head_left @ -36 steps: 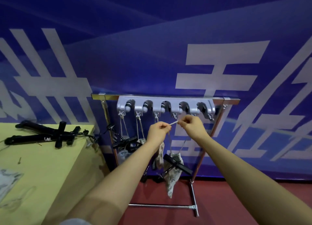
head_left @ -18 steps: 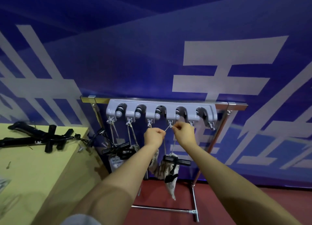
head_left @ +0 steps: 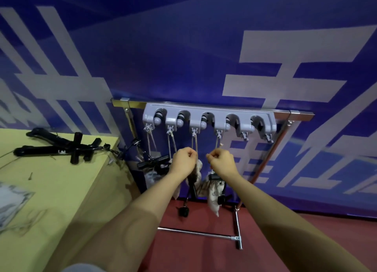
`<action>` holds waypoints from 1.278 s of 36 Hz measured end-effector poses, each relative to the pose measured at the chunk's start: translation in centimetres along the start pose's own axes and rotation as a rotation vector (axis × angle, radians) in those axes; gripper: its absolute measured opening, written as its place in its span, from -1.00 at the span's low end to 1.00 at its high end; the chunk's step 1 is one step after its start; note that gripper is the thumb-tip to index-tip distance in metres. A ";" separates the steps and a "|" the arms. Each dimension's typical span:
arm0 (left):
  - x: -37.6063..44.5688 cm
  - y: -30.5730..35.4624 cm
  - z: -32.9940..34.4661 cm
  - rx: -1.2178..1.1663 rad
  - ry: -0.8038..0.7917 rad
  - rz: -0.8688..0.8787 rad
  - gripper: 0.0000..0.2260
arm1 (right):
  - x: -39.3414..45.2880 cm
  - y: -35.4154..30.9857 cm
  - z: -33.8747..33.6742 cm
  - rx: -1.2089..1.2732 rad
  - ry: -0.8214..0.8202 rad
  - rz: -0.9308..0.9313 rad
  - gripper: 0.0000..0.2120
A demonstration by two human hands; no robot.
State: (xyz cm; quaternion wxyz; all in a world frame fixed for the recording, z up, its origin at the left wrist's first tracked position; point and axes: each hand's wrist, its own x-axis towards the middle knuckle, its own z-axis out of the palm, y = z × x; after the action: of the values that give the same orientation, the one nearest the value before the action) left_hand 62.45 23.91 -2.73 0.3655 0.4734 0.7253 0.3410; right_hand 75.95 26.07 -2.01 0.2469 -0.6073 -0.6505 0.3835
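In the head view, the right hand (head_left: 222,162) pinches with curled fingers the cord (head_left: 217,142) hanging from the fourth hook of the grey rack (head_left: 212,118). The left hand (head_left: 184,161) is curled too, but I cannot tell what it holds. A loose knot may drop the pouch (head_left: 213,198). I count six hooks, four cords.

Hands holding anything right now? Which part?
Right hand pinches the cord hanging from the fourth hook from the left, partway down. Left hand is curled beside it; whether it grips anything cannot be told.
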 end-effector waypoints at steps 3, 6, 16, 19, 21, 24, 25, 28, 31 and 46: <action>-1.4 -0.6 -2.2 0.016 0.009 -0.003 -0.85 | -1.0 -0.9 1.6 -0.017 -0.050 -0.012 -0.83; -2.3 -2.0 -5.0 0.019 0.021 0.003 -0.87 | -1.9 -2.9 3.7 -0.030 -0.081 -0.032 -0.85; -4.8 -9.7 -16.4 0.044 0.164 -0.059 -0.79 | -5.1 -10.3 14.1 -0.051 -0.186 -0.128 -0.80; -6.1 -12.6 -20.9 0.046 0.182 -0.085 -0.85 | -6.4 -13.1 18.3 -0.069 -0.213 -0.149 -0.82; -6.7 -14.9 -23.7 0.051 0.206 -0.107 -0.86 | -7.2 -14.8 21.3 -0.083 -0.233 -0.163 -0.82; -7.6 -18.2 -27.9 0.057 0.243 -0.159 -0.88 | -8.2 -17.3 25.9 -0.088 -0.257 -0.187 -0.77; -7.9 -19.2 -29.2 0.054 0.256 -0.172 -0.89 | -8.5 -18.2 27.4 -0.078 -0.266 -0.185 -0.75; -8.9 -22.1 -33.1 0.057 0.285 -0.212 -0.89 | -9.3 -20.5 31.9 -0.059 -0.324 -0.195 -0.81; -9.7 -25.0 -36.7 0.069 0.300 -0.242 -0.85 | -9.7 -22.4 36.3 -0.058 -0.379 -0.207 -0.84; -12.3 -37.8 -43.9 0.519 0.036 -0.651 -0.48 | -12.2 -24.7 51.7 -0.291 -0.759 -0.442 -0.75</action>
State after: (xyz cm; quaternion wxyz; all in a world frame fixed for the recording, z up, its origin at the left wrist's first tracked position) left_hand 12.02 -6.23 -10.00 0.3101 0.2897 0.9052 0.0217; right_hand 22.07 4.61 -10.70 -0.0207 -0.2989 -0.8558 0.4218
